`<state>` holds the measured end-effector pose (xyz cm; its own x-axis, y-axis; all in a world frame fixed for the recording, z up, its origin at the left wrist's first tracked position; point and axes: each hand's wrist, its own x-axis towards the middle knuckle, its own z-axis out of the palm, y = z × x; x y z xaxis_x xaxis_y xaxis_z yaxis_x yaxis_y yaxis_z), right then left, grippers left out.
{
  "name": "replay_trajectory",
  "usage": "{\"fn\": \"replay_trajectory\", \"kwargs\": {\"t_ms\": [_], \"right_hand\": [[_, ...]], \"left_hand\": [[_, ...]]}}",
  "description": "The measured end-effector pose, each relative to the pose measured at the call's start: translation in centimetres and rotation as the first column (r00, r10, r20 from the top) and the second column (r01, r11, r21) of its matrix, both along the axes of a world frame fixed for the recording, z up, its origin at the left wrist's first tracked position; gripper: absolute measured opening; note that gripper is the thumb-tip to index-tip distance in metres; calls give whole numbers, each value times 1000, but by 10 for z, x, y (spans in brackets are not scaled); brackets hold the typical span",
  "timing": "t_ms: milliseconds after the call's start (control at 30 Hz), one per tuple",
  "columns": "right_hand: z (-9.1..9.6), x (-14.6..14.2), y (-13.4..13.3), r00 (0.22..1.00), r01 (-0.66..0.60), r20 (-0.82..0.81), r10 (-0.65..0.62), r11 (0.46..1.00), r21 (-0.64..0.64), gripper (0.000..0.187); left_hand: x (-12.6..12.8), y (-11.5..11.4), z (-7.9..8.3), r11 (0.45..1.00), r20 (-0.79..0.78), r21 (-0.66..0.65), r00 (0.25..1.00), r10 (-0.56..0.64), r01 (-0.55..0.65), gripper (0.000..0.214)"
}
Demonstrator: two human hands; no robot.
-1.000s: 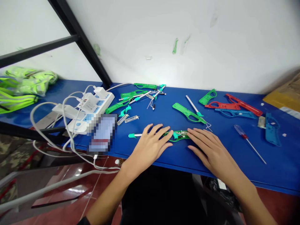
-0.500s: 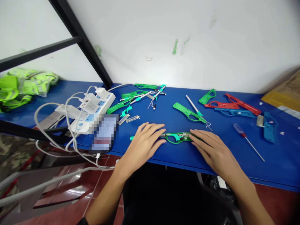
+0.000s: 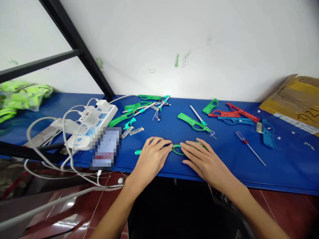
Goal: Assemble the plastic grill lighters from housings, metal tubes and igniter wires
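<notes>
Flat under both hands' open, wide grip, slim green plastic shell [image 3: 177,149], left hand [image 3: 152,158], right hand [image 3: 203,160]

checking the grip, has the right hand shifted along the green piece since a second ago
Yes. The right hand has slid left along the green piece toward the left hand, leaving only the trigger loop showing between them.

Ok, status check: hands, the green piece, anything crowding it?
Left hand and right hand flat on green piece, fingers open. Piece lies on blue bench. Phone left, screwdriver right, both apart.
</notes>
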<state>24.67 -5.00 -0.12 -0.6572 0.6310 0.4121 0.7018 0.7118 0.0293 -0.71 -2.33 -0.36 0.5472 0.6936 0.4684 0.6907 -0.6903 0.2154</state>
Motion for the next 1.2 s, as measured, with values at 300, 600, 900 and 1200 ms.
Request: {"fn": "replay_trajectory", "kwargs": {"t_ms": [300,600,900,1200], "right_hand": [[1,0,-3,999,52,10,-52,999,16,37],[16,-14,18,1000,-11,10,11,999,32,29],[6,-15,24,984,-96,-162,68,980,-173,32],[3,-18,17,951,-172,-306,50,906,-386,50]], "left_hand": [[2,3,0,995,25,-101,1000,-13,15,29],[3,4,0,970,213,-241,977,7,46,11],[2,6,0,965,275,-253,961,7,66,6],[1,6,-2,956,330,-270,944,-20,114,5]]}}
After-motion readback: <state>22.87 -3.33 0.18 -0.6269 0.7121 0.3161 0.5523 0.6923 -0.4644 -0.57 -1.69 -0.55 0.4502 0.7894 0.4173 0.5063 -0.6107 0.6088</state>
